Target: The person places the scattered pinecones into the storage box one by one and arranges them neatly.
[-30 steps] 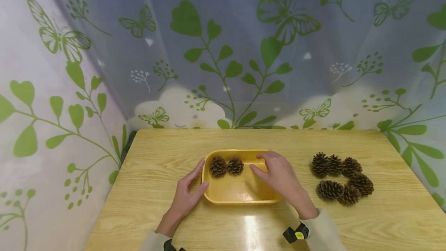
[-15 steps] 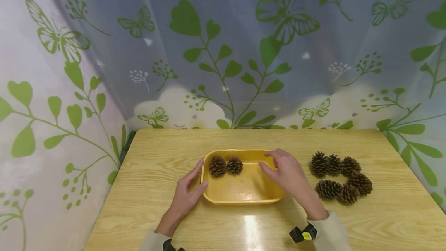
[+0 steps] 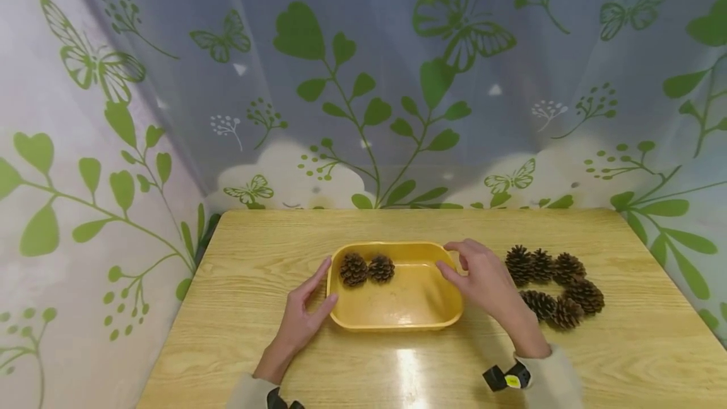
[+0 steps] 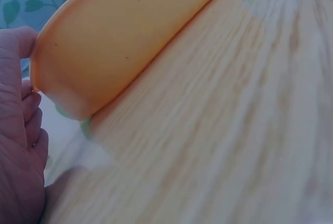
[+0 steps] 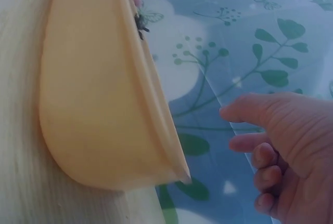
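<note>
A yellow plastic tub sits on the wooden table. Two pinecones, the left one and the right one, lie side by side in its back left corner. My left hand rests against the tub's left end, thumb and fingertips at the rim; the left wrist view has that hand at the tub's outer wall. By the right end hovers my right hand, holding nothing. In the right wrist view this hand is apart from the tub, its thumb and index finger extended.
Several more pinecones lie in a curved group on the table, right of the tub and partly behind my right forearm. A curtain with green leaves and butterflies hangs behind the table's back edge.
My right hand has moved right, from above the tub's inside to its right rim. The left hand, the tub and the pinecones stay in place.
</note>
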`<action>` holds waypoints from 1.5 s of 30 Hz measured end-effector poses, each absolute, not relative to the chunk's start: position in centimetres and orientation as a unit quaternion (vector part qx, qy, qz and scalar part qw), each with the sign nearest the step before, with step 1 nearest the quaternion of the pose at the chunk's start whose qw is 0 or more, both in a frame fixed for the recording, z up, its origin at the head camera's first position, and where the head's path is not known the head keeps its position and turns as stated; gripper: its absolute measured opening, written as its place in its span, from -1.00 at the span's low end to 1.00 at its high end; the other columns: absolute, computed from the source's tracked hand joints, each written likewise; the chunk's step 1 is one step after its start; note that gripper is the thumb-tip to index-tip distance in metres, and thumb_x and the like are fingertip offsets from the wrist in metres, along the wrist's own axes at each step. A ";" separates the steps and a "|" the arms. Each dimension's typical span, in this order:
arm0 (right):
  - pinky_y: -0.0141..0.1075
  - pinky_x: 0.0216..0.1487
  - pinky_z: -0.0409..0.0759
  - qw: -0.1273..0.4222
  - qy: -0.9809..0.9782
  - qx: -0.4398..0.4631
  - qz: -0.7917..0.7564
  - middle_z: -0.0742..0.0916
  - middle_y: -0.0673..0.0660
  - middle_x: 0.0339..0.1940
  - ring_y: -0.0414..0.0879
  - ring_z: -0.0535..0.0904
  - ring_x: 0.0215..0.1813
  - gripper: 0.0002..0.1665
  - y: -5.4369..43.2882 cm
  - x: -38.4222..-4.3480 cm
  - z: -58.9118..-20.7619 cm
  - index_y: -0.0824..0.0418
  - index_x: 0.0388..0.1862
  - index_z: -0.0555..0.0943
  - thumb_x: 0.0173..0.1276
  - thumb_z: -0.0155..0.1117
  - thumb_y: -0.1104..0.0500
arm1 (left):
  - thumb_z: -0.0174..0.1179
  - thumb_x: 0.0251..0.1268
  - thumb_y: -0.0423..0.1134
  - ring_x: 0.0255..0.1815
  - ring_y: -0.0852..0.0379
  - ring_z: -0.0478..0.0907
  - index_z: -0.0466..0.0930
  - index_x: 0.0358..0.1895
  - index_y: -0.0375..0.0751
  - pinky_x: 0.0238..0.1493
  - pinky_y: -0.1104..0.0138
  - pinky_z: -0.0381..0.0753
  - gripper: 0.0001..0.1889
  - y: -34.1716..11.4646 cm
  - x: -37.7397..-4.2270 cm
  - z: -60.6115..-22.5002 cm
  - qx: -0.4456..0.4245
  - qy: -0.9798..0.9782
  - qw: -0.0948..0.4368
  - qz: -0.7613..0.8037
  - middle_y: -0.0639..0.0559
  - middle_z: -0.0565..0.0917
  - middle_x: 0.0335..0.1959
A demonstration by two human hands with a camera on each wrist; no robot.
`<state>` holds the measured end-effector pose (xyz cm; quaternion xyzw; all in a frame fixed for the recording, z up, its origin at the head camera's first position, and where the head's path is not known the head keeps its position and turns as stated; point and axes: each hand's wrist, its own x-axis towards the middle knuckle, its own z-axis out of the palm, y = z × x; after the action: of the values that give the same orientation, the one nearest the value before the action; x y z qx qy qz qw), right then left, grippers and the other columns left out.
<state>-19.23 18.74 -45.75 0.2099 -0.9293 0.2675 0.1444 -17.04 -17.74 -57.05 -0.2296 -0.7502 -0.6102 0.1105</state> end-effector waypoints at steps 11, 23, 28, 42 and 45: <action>-0.36 -0.57 0.16 0.158 -0.935 0.172 0.266 0.45 -0.01 -0.54 -0.20 0.19 -0.58 -0.61 22.0 -19.7 -44.9 0.32 0.11 0.73 0.42 0.48 0.12 | 0.25 0.44 -0.46 0.63 -0.08 0.22 0.29 0.59 -0.26 0.61 0.42 0.15 -0.32 -17.7 -17.0 -56.8 -0.231 -0.749 0.114 -0.610 -0.25 0.34 0.58; -0.34 -0.58 0.19 0.138 -0.944 0.150 0.259 0.44 0.00 -0.54 -0.19 0.22 -0.59 -0.55 24.1 -20.1 -45.2 0.34 0.14 0.71 0.41 0.49 0.09 | 0.24 0.45 -0.47 0.63 -0.05 0.22 0.28 0.59 -0.26 0.62 0.40 0.15 -0.32 -17.8 -16.9 -57.1 -0.228 -0.755 0.111 -0.605 -0.21 0.34 0.58; -0.33 -0.56 0.24 0.106 -0.949 0.136 0.263 0.44 0.03 -0.55 -0.16 0.24 -0.61 -0.51 25.0 -20.3 -45.2 0.39 0.16 0.69 0.42 0.48 0.08 | 0.24 0.45 -0.47 0.63 -0.06 0.22 0.28 0.59 -0.26 0.62 0.40 0.15 -0.32 -17.8 -16.9 -57.0 -0.230 -0.756 0.114 -0.602 -0.21 0.34 0.58; -0.30 -0.53 0.27 0.056 -0.961 0.107 0.249 0.39 0.01 -0.67 -0.12 0.21 -0.65 -0.38 28.1 -20.6 -45.6 0.44 0.29 0.60 0.46 0.44 0.03 | 0.24 0.45 -0.45 0.63 -0.02 0.23 0.27 0.60 -0.27 0.62 0.40 0.16 -0.31 -17.7 -16.9 -56.9 -0.237 -0.757 0.119 -0.597 -0.23 0.33 0.59; -0.29 -0.56 0.22 0.047 -0.963 0.096 0.247 0.41 0.02 -0.65 -0.12 0.21 -0.65 -0.33 28.9 -20.6 -45.6 0.46 0.31 0.58 0.48 0.41 -0.03 | 0.24 0.46 -0.44 0.63 -0.01 0.22 0.26 0.61 -0.25 0.62 0.39 0.16 -0.31 -17.7 -17.0 -56.9 -0.236 -0.758 0.116 -0.597 -0.20 0.33 0.59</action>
<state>-20.62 28.86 -45.62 0.0964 -0.9630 0.2474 0.0473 -16.97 -17.72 -56.91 -0.2357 -0.7579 -0.5973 0.1156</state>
